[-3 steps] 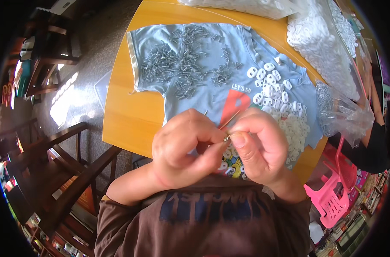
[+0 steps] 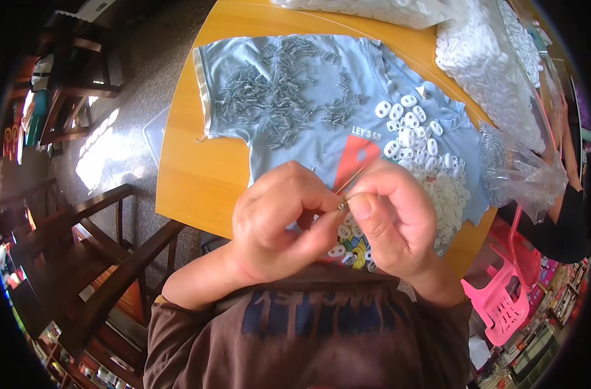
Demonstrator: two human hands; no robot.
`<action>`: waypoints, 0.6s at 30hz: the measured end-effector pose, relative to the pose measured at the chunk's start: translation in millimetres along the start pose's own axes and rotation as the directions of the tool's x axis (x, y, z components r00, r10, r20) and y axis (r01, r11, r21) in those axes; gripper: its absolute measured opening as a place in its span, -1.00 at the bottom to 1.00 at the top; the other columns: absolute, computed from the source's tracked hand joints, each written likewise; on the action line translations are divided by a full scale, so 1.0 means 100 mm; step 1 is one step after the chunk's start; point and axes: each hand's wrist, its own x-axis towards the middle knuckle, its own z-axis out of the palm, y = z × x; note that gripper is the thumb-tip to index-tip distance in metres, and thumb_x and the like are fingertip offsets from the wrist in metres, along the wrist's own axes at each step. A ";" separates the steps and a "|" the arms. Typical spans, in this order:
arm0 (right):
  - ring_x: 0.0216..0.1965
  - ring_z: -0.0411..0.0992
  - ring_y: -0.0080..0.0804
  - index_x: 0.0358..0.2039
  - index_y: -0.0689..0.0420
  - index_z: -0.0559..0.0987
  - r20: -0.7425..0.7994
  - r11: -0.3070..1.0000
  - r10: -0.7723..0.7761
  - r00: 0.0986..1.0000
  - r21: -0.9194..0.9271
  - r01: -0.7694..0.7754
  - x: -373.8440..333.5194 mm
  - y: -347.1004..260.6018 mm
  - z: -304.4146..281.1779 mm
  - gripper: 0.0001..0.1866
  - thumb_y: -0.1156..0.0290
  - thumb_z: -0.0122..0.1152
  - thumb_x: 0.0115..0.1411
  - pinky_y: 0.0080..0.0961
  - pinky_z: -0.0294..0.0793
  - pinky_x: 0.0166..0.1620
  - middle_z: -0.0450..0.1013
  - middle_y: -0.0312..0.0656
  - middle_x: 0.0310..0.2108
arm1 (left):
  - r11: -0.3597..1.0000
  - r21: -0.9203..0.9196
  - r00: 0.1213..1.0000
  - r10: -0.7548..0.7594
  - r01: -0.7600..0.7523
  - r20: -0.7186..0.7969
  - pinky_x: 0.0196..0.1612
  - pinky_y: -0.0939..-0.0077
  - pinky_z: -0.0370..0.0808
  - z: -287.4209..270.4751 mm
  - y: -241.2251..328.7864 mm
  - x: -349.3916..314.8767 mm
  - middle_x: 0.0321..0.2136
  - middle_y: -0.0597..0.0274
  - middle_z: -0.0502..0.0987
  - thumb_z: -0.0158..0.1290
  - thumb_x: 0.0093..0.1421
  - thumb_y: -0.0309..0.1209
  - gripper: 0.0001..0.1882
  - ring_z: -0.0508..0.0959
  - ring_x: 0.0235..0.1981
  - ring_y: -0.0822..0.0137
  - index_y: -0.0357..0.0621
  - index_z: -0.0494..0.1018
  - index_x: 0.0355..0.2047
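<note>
The left hand (image 2: 276, 217) and the right hand (image 2: 396, 217) are meeting close in front of the chest, above the near edge of the round wooden table (image 2: 185, 168). Both hands are clenching, and their fingertips are pinching together one very small metal piece (image 2: 341, 205), probably a little spring; whether a white part is also inside the grip, I cannot tell. To do this step well, I think the fingertips should be pressing lightly and straight, because such a small piece is slipping away easily. The pile of small springs (image 2: 269, 97) and the white plastic rings (image 2: 415, 136) are lying on the light blue shirt (image 2: 308, 146), near enough for reaching.
</note>
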 end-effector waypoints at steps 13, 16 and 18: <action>-0.58 0.29 -0.44 -0.46 0.24 0.44 -0.046 0.986 0.165 0.985 -0.018 -0.166 -0.06 -0.04 0.02 -0.94 0.53 0.09 0.12 -0.58 0.26 -0.49 0.37 -0.22 -0.56 | 0.999 -0.043 0.999 0.005 -0.004 0.039 -0.36 0.50 0.40 0.01 -0.06 -0.01 -0.44 0.11 0.48 0.10 -0.07 -0.69 -0.81 0.49 -0.41 0.28 -0.33 0.47 -0.37; -0.57 0.28 -0.49 -0.46 0.24 0.44 -0.034 0.987 0.161 0.986 -0.021 -0.162 -0.07 -0.01 0.02 -0.92 0.51 0.09 0.14 -0.59 0.25 -0.48 0.35 -0.24 -0.57 | 0.999 -0.046 1.000 0.015 -0.015 0.003 -0.39 0.51 0.39 0.03 -0.08 -0.01 -0.46 0.12 0.48 0.11 -0.10 -0.69 -0.79 0.49 -0.44 0.28 -0.32 0.47 -0.37; -0.57 0.27 -0.54 -0.46 0.25 0.44 -0.007 0.976 0.216 0.976 0.024 -0.216 -0.05 -0.03 0.01 -0.90 0.49 0.09 0.15 -0.61 0.25 -0.49 0.35 -0.26 -0.58 | 0.999 0.017 0.999 0.043 -0.043 -0.009 -0.44 0.47 0.42 0.01 -0.06 -0.02 -0.47 0.15 0.47 0.14 -0.15 -0.70 -0.73 0.48 -0.46 0.26 -0.28 0.48 -0.35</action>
